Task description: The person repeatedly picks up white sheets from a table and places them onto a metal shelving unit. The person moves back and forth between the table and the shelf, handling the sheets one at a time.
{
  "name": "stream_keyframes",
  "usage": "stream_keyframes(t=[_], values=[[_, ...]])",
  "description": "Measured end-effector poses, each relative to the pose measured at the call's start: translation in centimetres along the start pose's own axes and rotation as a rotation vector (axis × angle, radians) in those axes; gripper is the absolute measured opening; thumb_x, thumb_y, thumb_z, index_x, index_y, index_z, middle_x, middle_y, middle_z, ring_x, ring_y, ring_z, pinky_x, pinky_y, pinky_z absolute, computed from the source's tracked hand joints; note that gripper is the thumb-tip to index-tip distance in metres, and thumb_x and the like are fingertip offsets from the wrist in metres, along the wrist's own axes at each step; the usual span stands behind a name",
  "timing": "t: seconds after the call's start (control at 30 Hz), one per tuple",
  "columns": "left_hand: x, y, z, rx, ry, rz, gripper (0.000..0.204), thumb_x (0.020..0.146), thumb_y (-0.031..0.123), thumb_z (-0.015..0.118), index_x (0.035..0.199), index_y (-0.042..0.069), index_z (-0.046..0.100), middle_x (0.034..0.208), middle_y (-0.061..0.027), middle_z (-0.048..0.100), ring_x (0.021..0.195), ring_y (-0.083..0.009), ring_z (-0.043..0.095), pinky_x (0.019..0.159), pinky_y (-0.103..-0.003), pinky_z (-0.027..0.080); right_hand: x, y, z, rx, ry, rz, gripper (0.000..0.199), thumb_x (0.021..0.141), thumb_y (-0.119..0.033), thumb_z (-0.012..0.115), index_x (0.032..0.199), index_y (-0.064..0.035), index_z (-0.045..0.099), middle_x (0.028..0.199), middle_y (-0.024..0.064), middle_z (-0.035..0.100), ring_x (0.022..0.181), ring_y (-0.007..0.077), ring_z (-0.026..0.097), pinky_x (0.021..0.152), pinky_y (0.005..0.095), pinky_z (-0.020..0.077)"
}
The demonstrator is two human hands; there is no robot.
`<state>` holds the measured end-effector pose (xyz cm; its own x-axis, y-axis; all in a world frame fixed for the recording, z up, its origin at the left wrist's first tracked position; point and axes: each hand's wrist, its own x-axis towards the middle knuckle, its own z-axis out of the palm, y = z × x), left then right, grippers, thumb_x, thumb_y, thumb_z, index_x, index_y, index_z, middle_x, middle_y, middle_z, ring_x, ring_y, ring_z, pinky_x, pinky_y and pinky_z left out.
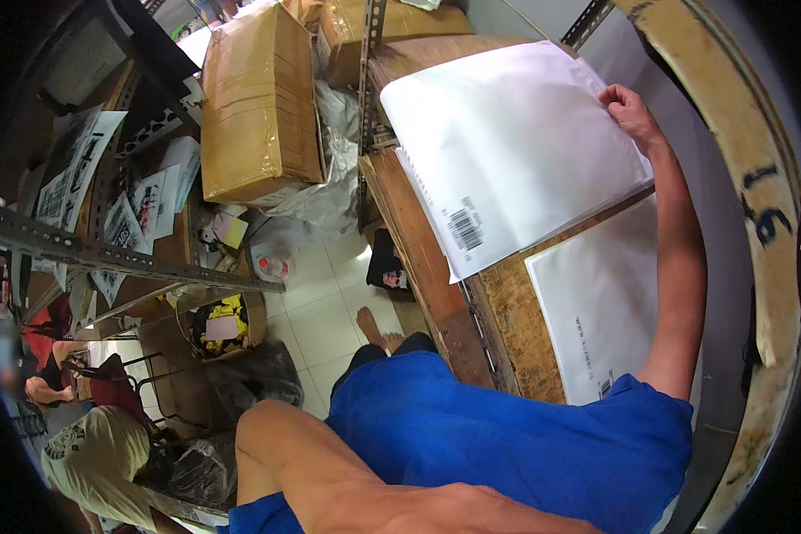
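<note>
Left arm: bare forearm [374, 494] crosses the bottom edge, closest to the lens; its hand is out of the picture, so its state cannot be told.
Shirt: blue cloth [507, 445] covers the person's body just behind that forearm.
Right hand: right hand [630, 111] reaches far out along the right side, fingers curled down onto the top right corner of the white mailer bag, pinching or pressing its edge; the exact hold is hard to tell.
White mailer bag: big flat white mailer bag [516, 142] lies tilted on the wooden shelf, a barcode label [465, 228] near its lower left corner.
Second bag: another flat white bag [596, 303] rests lower on the same shelf, nearer the body, partly under the arm.
Wooden shelf: worn brown board [507, 329] with a metal upright [369, 62] at its left.
Cardboard box: taped brown box [258, 102] stands left of the upright.
Floor: pale tiles [316, 311] below, a bare foot [371, 327] on them.
Far left: another person [93, 454] sits low.
</note>
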<state>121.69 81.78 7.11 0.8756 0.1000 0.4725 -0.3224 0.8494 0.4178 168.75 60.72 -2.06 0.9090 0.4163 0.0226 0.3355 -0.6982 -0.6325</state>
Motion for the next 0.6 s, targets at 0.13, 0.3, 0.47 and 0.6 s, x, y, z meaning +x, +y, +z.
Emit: stream_keyframes(t=[0.13, 0.3, 0.47, 0.6], values=[[1.4, 0.1, -1.7, -0.004, -0.069, 0.002, 0.077, 0.1, 0.052, 0.026, 0.1, -0.018, 0.058, 0.085, -0.0236, 0.065, 0.067, -0.03, 0.066, 0.061, -0.031, 0.054, 2.2, 3.9, 0.4, -0.058, 0.06, -0.032, 0.019, 0.08, -0.001, 0.046, 0.094, -0.0019, 0.059, 0.088, 0.0003, 0.058, 0.085, 0.0109, 0.053, 0.082, 0.0244, 0.0433], [3.2, 0.8, -5.1, 0.172, -0.143, 0.152, 0.074, 0.101, 0.049, 0.026, 0.1, -0.018, 0.059, 0.085, -0.027, 0.064, 0.068, -0.0316, 0.067, 0.064, -0.032, 0.056, 3.6, 8.4, -1.3, -0.219, 0.164, -0.007, 0.02, 0.078, -0.001, 0.048, 0.094, -0.0009, 0.061, 0.087, 0.0038, 0.061, 0.084, 0.0141, 0.056, 0.08, 0.0271, 0.0451], [6.0, 2.3, -10.2, 0.448, -0.377, 0.404, 0.047, 0.099, 0.033, 0.043, 0.101, -0.009, 0.064, 0.092, -0.0277, 0.065, 0.074, -0.0359, 0.067, 0.068, -0.035, 0.056, 4.3, 10.7, -2.7, -0.242, 0.221, 0.011, 0.02, 0.078, -0.001, 0.049, 0.094, -0.0021, 0.062, 0.087, 0.0052, 0.064, 0.083, 0.015, 0.058, 0.08, 0.0281, 0.0459], [4.7, 2.7, -12.6, 0.658, -0.323, 0.438, 0.032, 0.094, 0.021, 0.052, 0.105, -0.006, 0.063, 0.098, -0.0258, 0.065, 0.084, -0.0365, 0.066, 0.076, -0.039, 0.054, 5.9, 10.8, -3.0, -0.282, 0.258, 0.034, 0.019, 0.079, 0.0, 0.05, 0.093, -0.0029, 0.062, 0.086, 0.0047, 0.064, 0.083, 0.0145, 0.059, 0.079, 0.0278, 0.0464]])
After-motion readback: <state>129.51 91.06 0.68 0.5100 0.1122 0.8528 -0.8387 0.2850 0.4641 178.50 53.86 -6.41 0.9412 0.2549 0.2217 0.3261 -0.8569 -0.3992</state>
